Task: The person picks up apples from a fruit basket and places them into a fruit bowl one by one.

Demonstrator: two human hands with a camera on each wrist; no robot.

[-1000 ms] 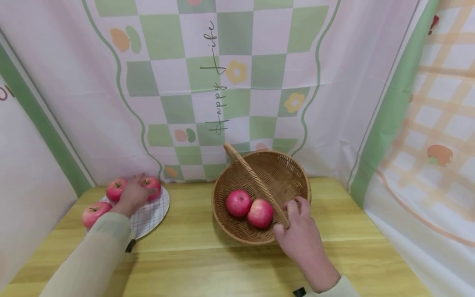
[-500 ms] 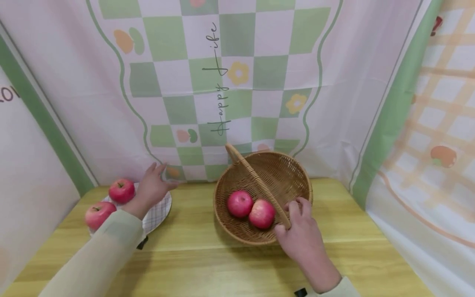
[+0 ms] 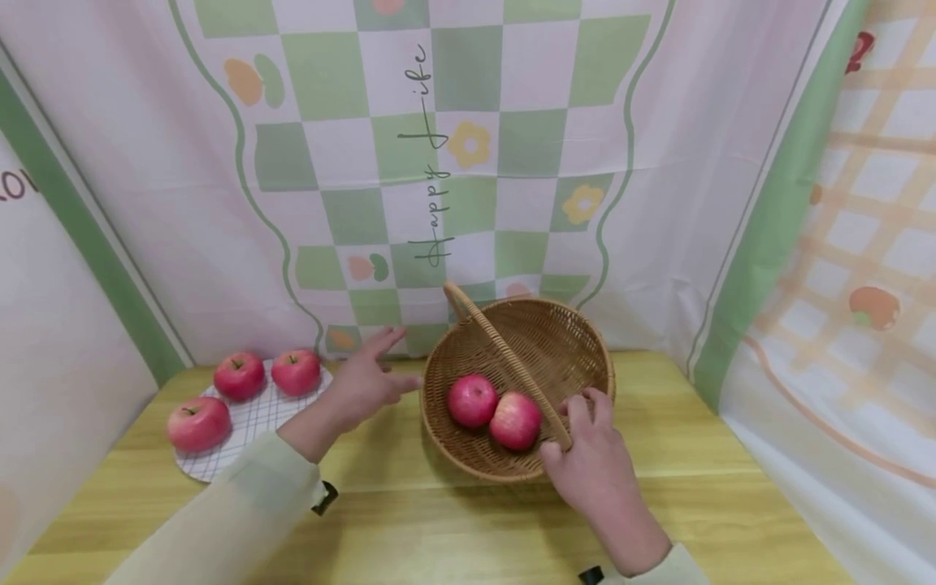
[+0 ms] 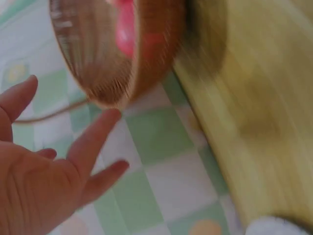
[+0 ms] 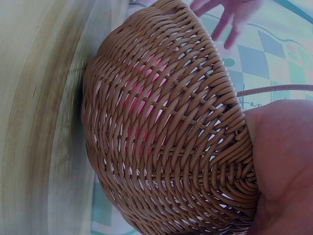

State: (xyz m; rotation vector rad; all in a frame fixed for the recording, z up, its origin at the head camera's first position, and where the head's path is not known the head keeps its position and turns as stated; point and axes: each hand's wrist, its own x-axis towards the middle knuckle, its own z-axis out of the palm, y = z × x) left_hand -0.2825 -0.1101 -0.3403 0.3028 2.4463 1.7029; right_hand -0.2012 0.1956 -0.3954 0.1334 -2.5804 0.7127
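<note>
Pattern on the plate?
The plate is white with a thin dark grid; head view shows it best.

blur smears the tabletop in the left wrist view, where the top edge crops the wicker basket; in the right wrist view, its weave masks much of the apples inside, the right hand runs off the frame, fingertips out of sight, and the top edge clips the left hand; wall lettering is cut off at the head view's left edge

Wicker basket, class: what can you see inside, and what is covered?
Two red apples lie side by side in the basket. What is beneath them is covered and cannot be seen.
</note>
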